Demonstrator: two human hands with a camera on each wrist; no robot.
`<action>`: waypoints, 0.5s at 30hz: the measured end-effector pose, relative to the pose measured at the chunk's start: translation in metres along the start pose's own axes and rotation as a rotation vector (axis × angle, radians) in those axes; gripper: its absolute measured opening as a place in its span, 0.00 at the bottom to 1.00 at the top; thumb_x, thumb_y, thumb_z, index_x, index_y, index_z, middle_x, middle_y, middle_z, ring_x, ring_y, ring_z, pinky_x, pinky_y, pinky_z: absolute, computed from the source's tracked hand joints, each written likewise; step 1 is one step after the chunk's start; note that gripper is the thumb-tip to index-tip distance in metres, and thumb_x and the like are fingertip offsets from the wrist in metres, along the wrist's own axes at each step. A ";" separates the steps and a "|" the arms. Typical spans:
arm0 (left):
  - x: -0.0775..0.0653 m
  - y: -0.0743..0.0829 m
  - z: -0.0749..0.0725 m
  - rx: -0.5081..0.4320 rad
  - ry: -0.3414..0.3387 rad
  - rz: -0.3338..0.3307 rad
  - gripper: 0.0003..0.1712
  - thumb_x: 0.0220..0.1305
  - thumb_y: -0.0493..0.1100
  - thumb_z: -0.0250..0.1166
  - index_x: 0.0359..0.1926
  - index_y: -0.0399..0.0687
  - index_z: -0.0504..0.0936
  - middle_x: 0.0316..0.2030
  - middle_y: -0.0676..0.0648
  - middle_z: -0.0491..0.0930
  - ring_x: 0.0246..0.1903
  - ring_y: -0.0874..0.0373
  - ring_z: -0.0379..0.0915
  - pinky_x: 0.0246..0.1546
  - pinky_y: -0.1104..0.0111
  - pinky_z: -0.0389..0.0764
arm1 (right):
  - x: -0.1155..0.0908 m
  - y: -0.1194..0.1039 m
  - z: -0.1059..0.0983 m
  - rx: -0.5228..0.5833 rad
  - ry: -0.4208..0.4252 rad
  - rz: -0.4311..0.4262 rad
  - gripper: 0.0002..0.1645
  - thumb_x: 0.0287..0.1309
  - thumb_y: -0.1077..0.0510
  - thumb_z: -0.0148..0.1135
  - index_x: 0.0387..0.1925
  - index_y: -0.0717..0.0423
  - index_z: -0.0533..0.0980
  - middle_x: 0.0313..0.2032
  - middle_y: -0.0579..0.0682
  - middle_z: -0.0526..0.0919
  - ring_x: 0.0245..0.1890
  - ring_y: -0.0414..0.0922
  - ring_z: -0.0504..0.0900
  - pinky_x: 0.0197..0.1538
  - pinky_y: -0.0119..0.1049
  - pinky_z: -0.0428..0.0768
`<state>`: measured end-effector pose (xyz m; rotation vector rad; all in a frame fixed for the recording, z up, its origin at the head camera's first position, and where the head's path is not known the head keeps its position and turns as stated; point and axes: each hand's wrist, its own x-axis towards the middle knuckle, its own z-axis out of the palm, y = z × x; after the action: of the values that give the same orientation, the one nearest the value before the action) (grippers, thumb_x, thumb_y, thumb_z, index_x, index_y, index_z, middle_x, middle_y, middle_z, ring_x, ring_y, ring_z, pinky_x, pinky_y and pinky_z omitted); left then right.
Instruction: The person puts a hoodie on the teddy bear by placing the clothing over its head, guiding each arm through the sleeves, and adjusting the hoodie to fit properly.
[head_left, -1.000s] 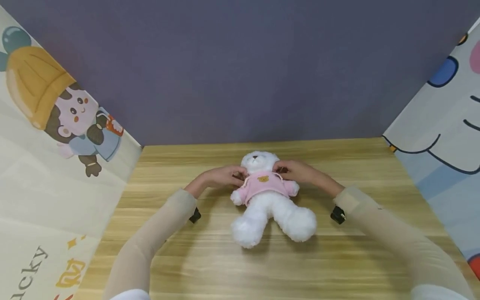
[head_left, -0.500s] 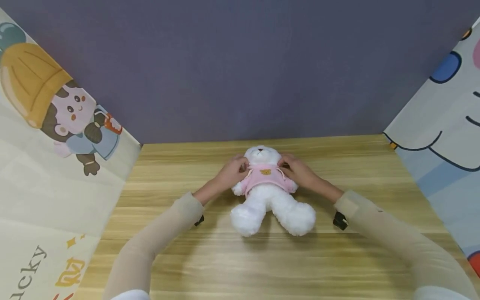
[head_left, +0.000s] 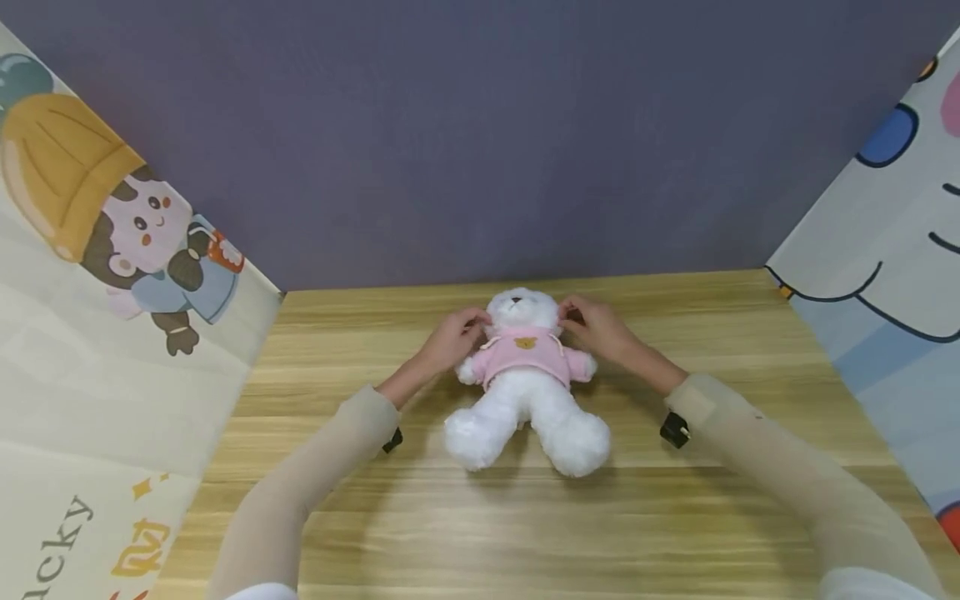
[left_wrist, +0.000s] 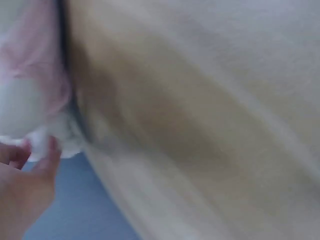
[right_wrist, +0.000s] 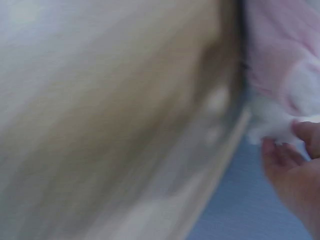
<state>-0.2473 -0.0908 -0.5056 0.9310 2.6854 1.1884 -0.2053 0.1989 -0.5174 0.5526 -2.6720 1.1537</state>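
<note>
A white plush teddy bear [head_left: 527, 379] lies on its back on the wooden table, head toward the far wall and legs toward me. It wears a pink hoodie [head_left: 536, 357] with a small brown bear patch and pale drawstrings. At the left side of its head, my left hand [head_left: 450, 339] pinches white plush between thumb and fingers. My right hand [head_left: 600, 329] does likewise on the opposite side. Both wrist views are blurred. In the left one, white fur [left_wrist: 39, 142] shows between the fingertips; in the right one, the thumb and fingers meet at white fur [right_wrist: 277, 127].
The wood-grain table [head_left: 540, 533] ends at a plain dark grey-purple wall [head_left: 525, 150] close behind the bear's head. Cartoon-printed panels stand at the left [head_left: 82, 375] and right [head_left: 862, 250]. A small black device [head_left: 675, 429] sits beneath the right wrist.
Both hands have moved from the bear's neck and shoulders up to the sides of its head. The bear has shifted slightly away and to the left, its feet swinging left.
</note>
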 end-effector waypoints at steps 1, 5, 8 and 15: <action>-0.002 0.003 -0.003 0.011 -0.010 0.008 0.12 0.75 0.35 0.57 0.53 0.41 0.83 0.55 0.41 0.81 0.46 0.49 0.82 0.45 0.64 0.84 | -0.001 -0.004 -0.003 -0.005 0.007 -0.018 0.05 0.69 0.65 0.61 0.44 0.62 0.77 0.45 0.60 0.84 0.49 0.57 0.84 0.51 0.49 0.83; -0.017 0.021 -0.010 0.084 -0.092 0.053 0.13 0.72 0.43 0.64 0.52 0.41 0.82 0.52 0.42 0.79 0.48 0.50 0.79 0.46 0.63 0.83 | -0.013 -0.028 -0.013 -0.089 0.003 -0.111 0.10 0.67 0.64 0.62 0.48 0.62 0.79 0.47 0.59 0.84 0.46 0.56 0.84 0.47 0.48 0.83; -0.030 0.034 -0.012 0.166 -0.170 0.087 0.18 0.69 0.49 0.68 0.51 0.41 0.81 0.48 0.45 0.79 0.48 0.51 0.76 0.49 0.61 0.81 | -0.026 -0.047 -0.017 -0.165 -0.112 -0.151 0.20 0.65 0.55 0.68 0.53 0.63 0.80 0.47 0.58 0.85 0.44 0.54 0.84 0.46 0.47 0.83; -0.045 0.043 -0.007 0.268 -0.194 0.162 0.19 0.62 0.47 0.74 0.48 0.43 0.82 0.47 0.47 0.80 0.50 0.51 0.74 0.56 0.58 0.76 | -0.046 -0.065 -0.008 -0.300 -0.216 -0.221 0.35 0.59 0.50 0.74 0.61 0.68 0.76 0.60 0.64 0.79 0.59 0.61 0.79 0.59 0.54 0.79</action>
<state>-0.1905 -0.0978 -0.4792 1.2488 2.6938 0.7235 -0.1372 0.1757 -0.4832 0.9315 -2.7962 0.6524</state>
